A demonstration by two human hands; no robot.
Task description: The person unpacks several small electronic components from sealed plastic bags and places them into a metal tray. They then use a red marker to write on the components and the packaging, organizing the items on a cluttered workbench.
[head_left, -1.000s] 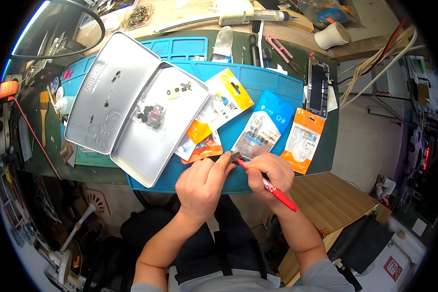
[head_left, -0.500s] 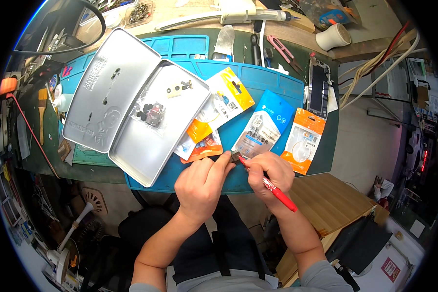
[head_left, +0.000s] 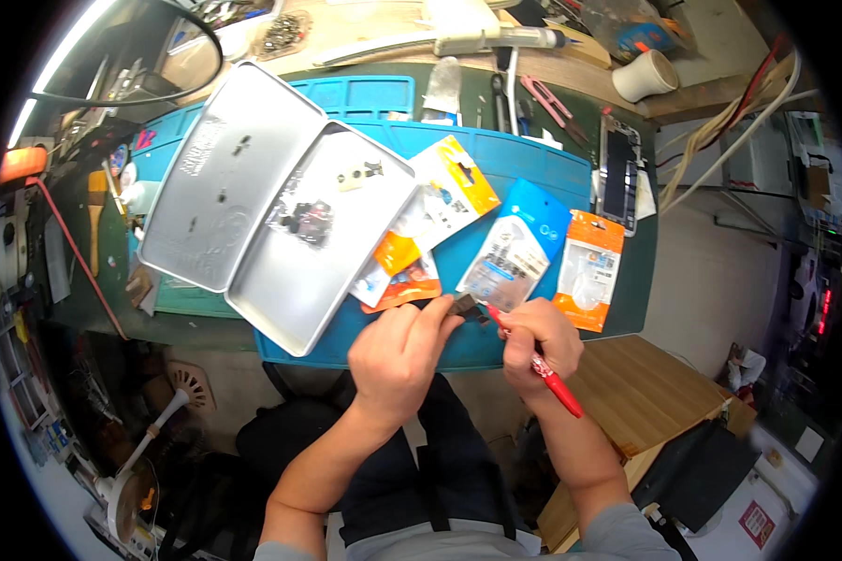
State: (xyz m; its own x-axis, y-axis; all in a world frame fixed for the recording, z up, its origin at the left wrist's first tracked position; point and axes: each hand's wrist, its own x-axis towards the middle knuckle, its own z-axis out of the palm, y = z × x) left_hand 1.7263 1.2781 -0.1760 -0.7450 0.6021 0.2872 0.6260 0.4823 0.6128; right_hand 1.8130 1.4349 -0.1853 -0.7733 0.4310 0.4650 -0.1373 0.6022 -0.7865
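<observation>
Between the thumb and fingers of my left hand (head_left: 398, 351) is a small dark rectangular piece (head_left: 464, 305), held over the near edge of the blue mat (head_left: 346, 353). What kind of part it is, I cannot make out. My right hand (head_left: 543, 341) grips a red marker (head_left: 557, 388), its tip pointing up and left toward the dark piece, with a small gap between them. A blue-and-clear pouch (head_left: 515, 243) lies just beyond both hands. To its right is an orange-and-clear pouch (head_left: 590, 271). Yellow-and-white pouches (head_left: 449, 187) and an orange pouch (head_left: 412, 283) lie beyond my left hand.
An opened silver tin (head_left: 346, 229) takes up the mat's left side, with a clear bag of dark parts (head_left: 304, 222) and a small metal piece (head_left: 359, 175) inside. Pink-handled tweezers (head_left: 547, 98) and a phone assembly (head_left: 618, 173) lie at the far right. A ring-shaped lens (head_left: 217, 47) overhangs the far left.
The marker tip has drawn back to the right from the dark piece, which now shows more of its face. The whole view has shifted slightly.
</observation>
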